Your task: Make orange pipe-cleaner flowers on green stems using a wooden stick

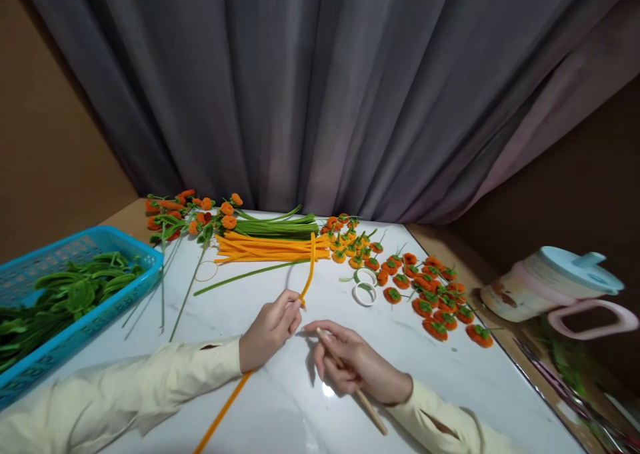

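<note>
Left hand (273, 324) pinching an orange strip (312, 264); right hand (357, 361) kinda loosely curled round a stick (371, 414); basket (100, 315) on the left; flower heads (434, 329) and mug (540, 284) right.

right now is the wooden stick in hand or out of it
In hand: the right hand holds the wooden stick, whose lower end juts out below the palm. Whether that end touches the table, cannot tell.
</note>
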The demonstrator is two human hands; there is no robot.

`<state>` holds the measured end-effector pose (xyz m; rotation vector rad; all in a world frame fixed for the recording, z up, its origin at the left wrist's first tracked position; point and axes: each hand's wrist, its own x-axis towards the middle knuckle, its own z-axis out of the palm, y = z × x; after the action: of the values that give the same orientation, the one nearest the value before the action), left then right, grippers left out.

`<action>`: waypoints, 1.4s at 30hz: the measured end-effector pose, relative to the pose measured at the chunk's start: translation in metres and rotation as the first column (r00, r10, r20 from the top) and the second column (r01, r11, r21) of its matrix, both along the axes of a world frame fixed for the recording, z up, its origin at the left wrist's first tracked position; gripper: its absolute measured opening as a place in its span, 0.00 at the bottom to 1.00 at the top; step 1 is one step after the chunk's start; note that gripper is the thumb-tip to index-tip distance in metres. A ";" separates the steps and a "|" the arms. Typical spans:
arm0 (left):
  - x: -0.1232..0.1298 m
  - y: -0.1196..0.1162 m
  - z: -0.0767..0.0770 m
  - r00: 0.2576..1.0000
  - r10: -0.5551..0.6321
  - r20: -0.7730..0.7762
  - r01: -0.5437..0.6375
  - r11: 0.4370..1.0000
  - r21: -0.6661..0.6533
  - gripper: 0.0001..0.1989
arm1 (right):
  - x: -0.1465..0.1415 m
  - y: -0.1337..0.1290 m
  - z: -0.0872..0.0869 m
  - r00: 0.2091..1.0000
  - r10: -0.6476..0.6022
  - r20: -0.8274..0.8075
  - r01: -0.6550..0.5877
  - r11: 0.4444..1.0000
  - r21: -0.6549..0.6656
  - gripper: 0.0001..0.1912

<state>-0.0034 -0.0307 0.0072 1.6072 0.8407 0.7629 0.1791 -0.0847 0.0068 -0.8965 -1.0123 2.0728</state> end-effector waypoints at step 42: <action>0.017 0.002 -0.003 0.968 -0.170 0.185 0.240 0.844 -0.480 0.19 | 0.000 0.001 -0.006 0.982 -0.188 0.023 0.184 0.975 0.127 0.25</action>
<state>0.0137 -0.0286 0.0045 1.1401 0.6819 0.4439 0.1795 -0.0833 0.0011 -0.9287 -1.0230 1.8238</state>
